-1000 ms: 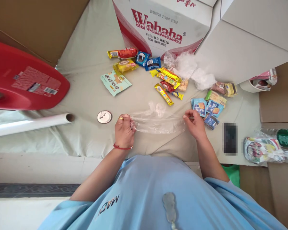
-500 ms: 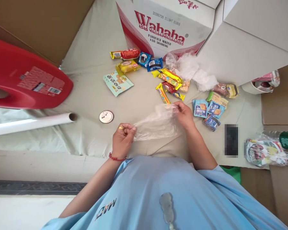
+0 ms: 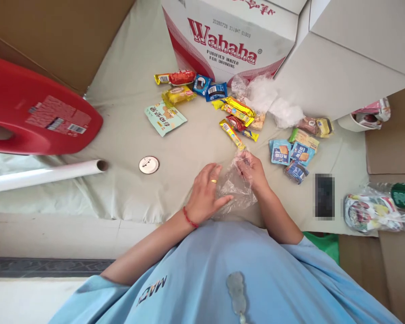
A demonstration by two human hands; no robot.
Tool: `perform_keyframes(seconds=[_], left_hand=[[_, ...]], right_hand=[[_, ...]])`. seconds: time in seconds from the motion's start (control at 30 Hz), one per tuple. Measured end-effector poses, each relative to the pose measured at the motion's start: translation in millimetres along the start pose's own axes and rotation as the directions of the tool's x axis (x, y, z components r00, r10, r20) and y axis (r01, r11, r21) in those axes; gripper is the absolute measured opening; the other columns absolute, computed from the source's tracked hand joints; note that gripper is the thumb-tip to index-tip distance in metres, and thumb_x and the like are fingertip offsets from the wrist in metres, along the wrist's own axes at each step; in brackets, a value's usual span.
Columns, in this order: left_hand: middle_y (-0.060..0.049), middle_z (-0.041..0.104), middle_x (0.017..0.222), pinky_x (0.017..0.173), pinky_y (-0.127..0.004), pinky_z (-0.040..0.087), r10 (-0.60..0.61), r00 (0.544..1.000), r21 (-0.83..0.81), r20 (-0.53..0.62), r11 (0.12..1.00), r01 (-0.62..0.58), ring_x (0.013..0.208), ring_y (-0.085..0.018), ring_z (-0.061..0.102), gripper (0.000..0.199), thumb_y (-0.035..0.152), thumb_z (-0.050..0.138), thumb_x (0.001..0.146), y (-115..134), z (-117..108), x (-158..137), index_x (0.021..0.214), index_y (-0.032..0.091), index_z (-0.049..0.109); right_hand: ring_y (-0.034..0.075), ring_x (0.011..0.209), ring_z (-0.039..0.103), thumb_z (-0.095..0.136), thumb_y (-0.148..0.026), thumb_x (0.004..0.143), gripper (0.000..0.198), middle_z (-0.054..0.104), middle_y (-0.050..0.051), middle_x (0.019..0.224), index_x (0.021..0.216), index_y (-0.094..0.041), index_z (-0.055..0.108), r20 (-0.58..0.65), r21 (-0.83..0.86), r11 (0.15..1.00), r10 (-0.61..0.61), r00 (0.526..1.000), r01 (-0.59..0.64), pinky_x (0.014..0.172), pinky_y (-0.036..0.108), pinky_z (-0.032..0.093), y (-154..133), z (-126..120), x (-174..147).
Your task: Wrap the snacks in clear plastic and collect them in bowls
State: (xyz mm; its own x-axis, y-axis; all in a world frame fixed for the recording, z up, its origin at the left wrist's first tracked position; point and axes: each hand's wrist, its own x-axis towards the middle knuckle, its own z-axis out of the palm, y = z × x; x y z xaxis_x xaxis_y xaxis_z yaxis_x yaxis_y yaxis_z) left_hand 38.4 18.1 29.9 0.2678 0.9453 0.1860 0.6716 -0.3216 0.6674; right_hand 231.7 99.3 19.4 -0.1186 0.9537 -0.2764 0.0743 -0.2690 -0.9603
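Note:
A clear plastic bag (image 3: 234,191) hangs crumpled between my hands over the cloth. My right hand (image 3: 251,170) pinches it near its upper edge. Beside it on the left, my left hand (image 3: 207,191) has its fingers stretched out and thumb apart, against or just over the bag; whether it touches is unclear. A yellow snack stick (image 3: 232,134) lies just beyond my right fingertips. Behind it are more yellow snack packs (image 3: 238,112). Blue cracker packets (image 3: 281,152) lie right of my right hand.
At the left are a red jug (image 3: 43,108), a white tube (image 3: 47,174) and a round badge (image 3: 149,164). A mint-green packet (image 3: 165,118) and a Wahaha carton (image 3: 227,42) stand farther back. Bunched clear bags (image 3: 265,94) lie by the carton; a white cup (image 3: 353,121) is at the right.
My left hand has let go of the bag's left end, opened and moved right towards my right hand. The bag, stretched out before, is now bunched up.

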Motion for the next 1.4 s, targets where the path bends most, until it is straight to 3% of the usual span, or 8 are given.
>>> perform_keyframes(seconds=[0.17,0.37,0.53,0.7,0.9,1.07,1.27,1.4], left_hand=[[-0.01,0.065,0.124,0.112,-0.047,0.05,-0.016,0.99,-0.287,-0.139,0.958,-0.024,0.138,-0.028,0.056,0.017,0.037,0.059,0.101,7.2,7.6,9.5,0.099,0.023,0.066],[0.005,0.058,0.07,0.057,-0.023,0.046,-0.61,0.766,-0.493,-0.204,0.74,0.459,0.054,-0.011,0.055,0.023,0.045,0.056,0.1,-31.6,-19.7,16.6,0.094,0.023,0.054],[0.006,0.053,0.065,0.057,-0.023,0.04,-0.67,0.691,-0.283,-0.272,0.742,0.608,0.056,-0.01,0.051,0.018,0.036,0.066,0.089,-75.1,-39.2,31.1,0.088,0.021,0.056],[-0.001,0.059,0.099,0.053,-0.025,0.05,-0.805,0.591,-0.56,-0.056,0.516,0.648,0.059,-0.011,0.063,0.047,0.049,0.07,0.087,-72.0,-45.2,43.1,0.118,0.022,0.048],[-0.01,0.052,0.136,0.077,-0.035,0.062,-0.696,0.702,-0.67,0.152,0.45,0.59,0.083,-0.015,0.072,0.12,0.029,0.092,0.06,-42.1,-37.9,30.1,0.159,0.036,0.024],[-0.003,0.057,0.118,0.082,-0.034,0.061,-0.658,0.728,-0.768,0.191,0.362,0.528,0.082,-0.012,0.07,0.11,0.022,0.088,0.055,-69.0,-46.4,24.1,0.152,0.033,0.037],[-0.011,0.051,0.13,0.092,-0.045,0.06,-0.652,0.739,-0.497,-0.169,0.704,0.507,0.107,-0.024,0.065,0.085,0.022,0.078,0.065,-83.8,-58.9,18.4,0.144,0.027,0.047],[-0.014,0.055,0.137,0.117,-0.059,0.036,-0.253,0.885,0.039,-0.392,0.956,0.291,0.135,-0.035,0.049,0.044,0.019,0.069,0.081,-63.1,-48.4,8.7,0.124,0.022,0.064]], right_hand=[[0.012,0.05,0.045,0.068,-0.049,0.085,0.027,0.052,-0.007,0.059,0.086,-0.024,0.058,-0.043,-0.069,0.997,0.015,0.999,-0.017,0.051,0.024,0.038,0.4,-7.5,-6.8],[0.011,0.046,0.044,0.068,-0.048,0.085,0.027,0.05,-0.008,0.057,0.085,-0.024,0.057,-0.103,-0.11,0.992,0.054,0.993,-0.066,0.048,0.025,0.037,9.5,-22.8,-16.0],[0.011,0.05,0.046,0.068,-0.05,0.087,0.028,0.056,-0.005,0.063,0.084,-0.023,0.06,-0.133,-0.227,0.973,0.01,0.991,-0.041,0.048,0.024,0.037,14.6,-22.0,-24.3],[0.013,0.061,0.054,0.064,-0.047,0.093,0.025,0.064,-0.002,0.074,0.089,-0.022,0.063,-0.176,-0.388,0.92,-0.143,0.974,0.065,0.059,0.026,0.043,16.4,-15.2,-28.3],[0.014,0.063,0.056,0.061,-0.051,0.095,0.029,0.066,-0.001,0.076,0.09,-0.023,0.061,-0.199,-0.411,0.908,-0.171,0.965,0.076,0.059,0.026,0.044,17.7,-9.0,-28.1],[0.013,0.062,0.056,0.061,-0.051,0.096,0.029,0.065,-0.001,0.076,0.092,-0.022,0.061,-0.222,-0.429,0.899,-0.197,0.955,0.086,0.06,0.027,0.045,18.0,-17.6,-26.2],[0.015,0.064,0.058,0.057,-0.05,0.099,0.029,0.068,0.0,0.079,0.093,-0.022,0.062,-0.216,-0.576,0.811,-0.267,0.939,0.099,0.067,0.029,0.048,22.2,-21.5,-28.3],[0.017,0.069,0.06,0.053,-0.048,0.101,0.027,0.07,0.003,0.086,0.094,-0.023,0.063,-0.159,-0.669,0.73,-0.32,0.934,0.137,0.073,0.032,0.05,21.4,-8.5,-31.1]])
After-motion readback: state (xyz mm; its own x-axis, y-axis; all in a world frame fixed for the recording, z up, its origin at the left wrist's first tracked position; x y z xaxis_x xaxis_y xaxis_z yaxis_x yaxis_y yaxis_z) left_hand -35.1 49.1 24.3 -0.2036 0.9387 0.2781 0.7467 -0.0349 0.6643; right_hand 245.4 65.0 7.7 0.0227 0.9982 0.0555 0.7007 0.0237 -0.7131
